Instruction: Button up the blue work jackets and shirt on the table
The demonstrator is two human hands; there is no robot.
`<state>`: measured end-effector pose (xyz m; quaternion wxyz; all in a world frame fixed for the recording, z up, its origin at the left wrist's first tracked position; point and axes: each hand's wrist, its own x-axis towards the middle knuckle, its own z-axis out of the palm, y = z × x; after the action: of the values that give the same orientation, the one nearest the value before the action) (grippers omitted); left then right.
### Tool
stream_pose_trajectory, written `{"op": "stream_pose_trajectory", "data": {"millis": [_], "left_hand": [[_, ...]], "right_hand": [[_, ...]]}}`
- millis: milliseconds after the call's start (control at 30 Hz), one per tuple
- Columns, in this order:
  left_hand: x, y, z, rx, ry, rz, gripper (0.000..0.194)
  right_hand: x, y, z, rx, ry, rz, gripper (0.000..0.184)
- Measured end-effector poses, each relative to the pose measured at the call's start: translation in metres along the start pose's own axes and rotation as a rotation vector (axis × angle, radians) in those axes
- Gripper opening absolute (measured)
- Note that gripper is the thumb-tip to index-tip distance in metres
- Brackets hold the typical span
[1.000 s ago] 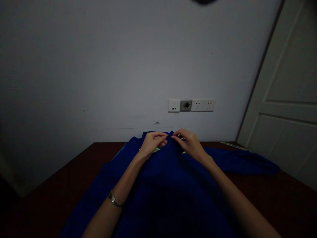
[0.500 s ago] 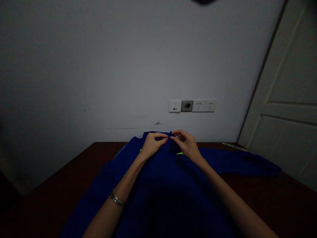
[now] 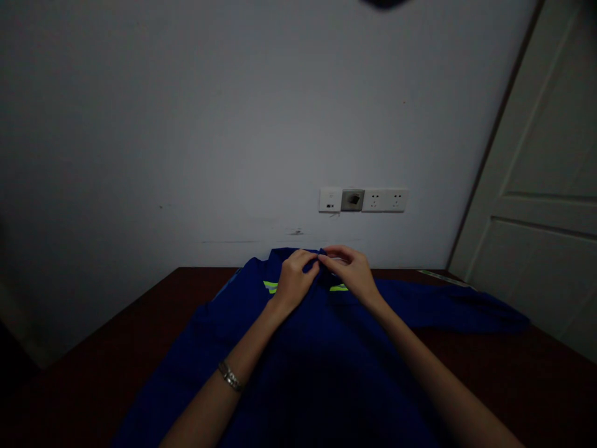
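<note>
A dark blue jacket (image 3: 242, 336) with yellow-green reflective strips on its chest lies spread on the table, its collar end toward the wall. My left hand (image 3: 297, 277) pinches the cloth near the collar, thumb and fingers close together. Right beside it, my right hand (image 3: 351, 270) is closed on the same part of the jacket, its fingertips meeting those of the left. The small piece between the fingertips is too dark and too covered to make out. One sleeve stretches out to the right. A metal bracelet or watch band (image 3: 230, 376) circles my left wrist.
The dark reddish table (image 3: 153, 317) meets a pale wall (image 3: 233, 124) at the back. Wall sockets and switches (image 3: 373, 200) sit just above the jacket. A thin strip (image 3: 445, 277) lies at the back right, near a white panelled door (image 3: 536, 186).
My left hand has shifted slightly right and turned, uncovering more of the left reflective strip. My right hand stays nearly in place, still on the cloth.
</note>
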<state>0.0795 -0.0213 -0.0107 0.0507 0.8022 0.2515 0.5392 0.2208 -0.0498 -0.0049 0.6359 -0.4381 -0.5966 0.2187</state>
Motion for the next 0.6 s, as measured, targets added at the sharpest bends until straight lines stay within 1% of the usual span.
{"op": "stream_pose_trajectory", "data": {"millis": [167,267,400,600], "left_hand": [[-0.004,-0.0019,0.0044,0.101,-0.019,0.079,0.016],[-0.0051,-0.0024,0.0051,0.138,-0.036,0.101,0.017],[-0.0054,-0.0028,0.0047,0.139,-0.019,0.109,0.016],[-0.004,-0.0029,0.0007,0.119,0.01,0.129,0.015]], "right_hand": [[-0.0023,0.0006,0.0036,-0.011,0.048,0.0,0.039],[-0.0019,0.0033,0.0041,-0.044,0.047,-0.018,0.037],[-0.0005,0.0045,0.0031,-0.058,0.031,-0.041,0.032],[-0.0004,0.0019,0.0031,-0.001,0.05,-0.012,0.031]]}}
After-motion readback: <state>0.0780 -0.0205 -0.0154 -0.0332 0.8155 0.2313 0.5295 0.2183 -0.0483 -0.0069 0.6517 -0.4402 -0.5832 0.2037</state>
